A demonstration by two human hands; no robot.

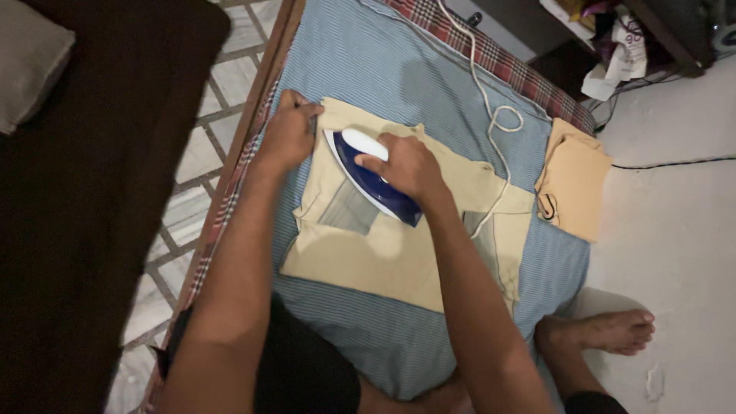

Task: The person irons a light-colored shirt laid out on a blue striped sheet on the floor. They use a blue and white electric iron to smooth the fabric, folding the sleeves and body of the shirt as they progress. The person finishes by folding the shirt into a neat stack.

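1. Head view: the right hand (406, 165) was closed around the white handle of a dark blue electric iron (372, 178), which rested sole-down on a beige garment (383, 245) near the middle of the scene.
2. The left hand (290, 134) lay at the far left corner of the garment with fingers curled, pinching or pressing the cloth edge to hold it taut; how firmly it gripped cannot be told.
3. The garment was spread on a blue striped cloth (383, 61) that covered the ironing surface, with a red plaid cloth (506, 65) showing along the far edge and the left edge.
4. A white cord (491, 115) ran from the far side across the striped cloth and onto the garment, looping once on the way.
5. A folded beige piece (573, 180) sat at the right edge of the striped cloth, apart from the garment under the iron.
6. Judging by this, one piece seemed finished and set aside, while the spread garment was mid-press: the iron was on its far left part, and the near and right portions showed folds and a grey inner patch that looked as yet unpressed.
7. A bare foot (606, 330) rested on the pale floor (675, 230) at near right.
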